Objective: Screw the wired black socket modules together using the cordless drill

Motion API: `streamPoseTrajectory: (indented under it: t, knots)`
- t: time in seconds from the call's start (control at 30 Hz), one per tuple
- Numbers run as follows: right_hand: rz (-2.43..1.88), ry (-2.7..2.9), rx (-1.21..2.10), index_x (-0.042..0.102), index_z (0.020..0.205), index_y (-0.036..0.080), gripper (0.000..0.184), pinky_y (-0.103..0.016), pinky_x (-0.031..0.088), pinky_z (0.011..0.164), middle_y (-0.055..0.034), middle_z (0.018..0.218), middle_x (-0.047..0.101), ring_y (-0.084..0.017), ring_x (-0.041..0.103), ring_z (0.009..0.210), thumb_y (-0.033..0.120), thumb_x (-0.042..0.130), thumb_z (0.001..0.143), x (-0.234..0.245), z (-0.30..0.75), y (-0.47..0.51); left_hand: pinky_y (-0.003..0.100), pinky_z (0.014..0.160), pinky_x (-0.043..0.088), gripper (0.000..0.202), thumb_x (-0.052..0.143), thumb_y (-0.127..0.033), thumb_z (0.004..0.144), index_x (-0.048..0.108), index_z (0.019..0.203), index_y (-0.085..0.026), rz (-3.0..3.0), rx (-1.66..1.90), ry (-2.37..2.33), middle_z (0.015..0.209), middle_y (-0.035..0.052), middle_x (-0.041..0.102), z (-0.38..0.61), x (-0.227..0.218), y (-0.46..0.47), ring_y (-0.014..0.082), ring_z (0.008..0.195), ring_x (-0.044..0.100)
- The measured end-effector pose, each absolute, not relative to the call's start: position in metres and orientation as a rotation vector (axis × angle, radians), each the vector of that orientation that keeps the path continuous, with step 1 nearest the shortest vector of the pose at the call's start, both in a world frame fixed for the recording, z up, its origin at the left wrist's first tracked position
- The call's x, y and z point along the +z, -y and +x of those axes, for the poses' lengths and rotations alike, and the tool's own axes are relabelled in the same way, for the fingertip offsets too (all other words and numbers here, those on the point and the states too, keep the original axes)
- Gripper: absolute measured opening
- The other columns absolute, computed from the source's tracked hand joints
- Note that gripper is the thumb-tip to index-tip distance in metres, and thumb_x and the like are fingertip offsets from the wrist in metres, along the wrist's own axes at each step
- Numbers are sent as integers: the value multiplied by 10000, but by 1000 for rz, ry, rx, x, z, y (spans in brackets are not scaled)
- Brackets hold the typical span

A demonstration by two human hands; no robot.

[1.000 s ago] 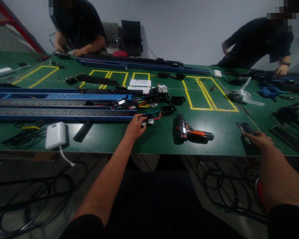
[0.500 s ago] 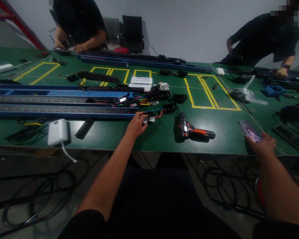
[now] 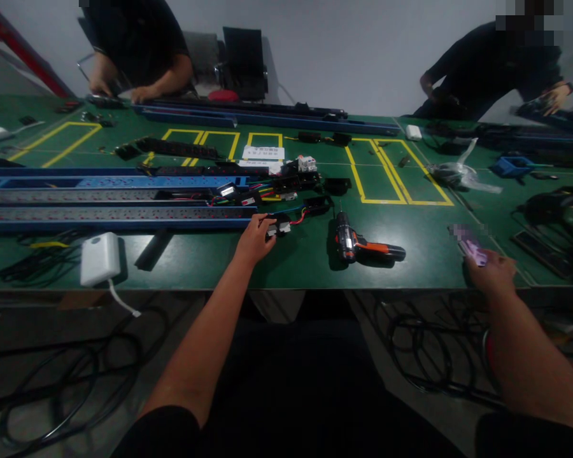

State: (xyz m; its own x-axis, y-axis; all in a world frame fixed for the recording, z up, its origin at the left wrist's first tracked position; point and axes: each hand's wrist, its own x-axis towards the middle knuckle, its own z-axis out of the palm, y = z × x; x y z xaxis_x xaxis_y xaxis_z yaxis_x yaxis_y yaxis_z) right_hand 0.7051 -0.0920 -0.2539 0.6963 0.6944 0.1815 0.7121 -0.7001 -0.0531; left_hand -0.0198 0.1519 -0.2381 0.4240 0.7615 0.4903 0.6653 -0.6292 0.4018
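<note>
My left hand (image 3: 256, 239) is at the front end of a blue metal rail (image 3: 195, 222). Its thumb and fingers close around a small black-and-white electrical module (image 3: 281, 228), partly covered by the hand. Red and blue wires run from there to a black housing (image 3: 316, 205). Far to the right, my right hand (image 3: 493, 272) grips a smartphone (image 3: 472, 249) with a lit pinkish screen, just above the table's front part. Between the two hands, a black-and-orange cordless drill (image 3: 363, 245) lies on its side.
Parallel rails with socket strips (image 3: 100, 195) fill the left of the green table (image 3: 305, 267). A white adapter (image 3: 100, 259) sits near the front edge. Plastic wrap (image 3: 458, 175) and a blue bin (image 3: 510, 166) are at right. Two people work across the table.
The scene has shifted slightly left in view. My left hand stays at the module, and my right hand still holds the phone. The right-hand co-worker's hand has risen from the table.
</note>
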Motion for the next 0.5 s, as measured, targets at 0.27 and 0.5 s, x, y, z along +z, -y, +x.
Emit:
streamPoseTrajectory:
  t: [0.27, 0.5]
  knots:
    - [-2842, 982, -21, 441, 1598, 329, 803, -611, 292, 1116, -259, 1568, 315, -489, 347, 1423, 785, 344, 945, -240, 696, 79, 515, 1158, 526, 599, 761, -154, 844, 562, 1399, -254, 2536, 980, -1270, 1451, 163, 487, -19, -238, -152, 343, 1404, 546]
    - [-2785, 969, -86, 130, 1719, 257, 958, -654, 179, 1131, -322, 1655, 162, -529, 243, 1484, 767, 414, 960, -233, 668, 68, 530, 1166, 519, 590, 766, -155, 835, 577, 1385, -257, 2510, 970, -1274, 1453, 162, 484, -20, -237, -152, 353, 1408, 543]
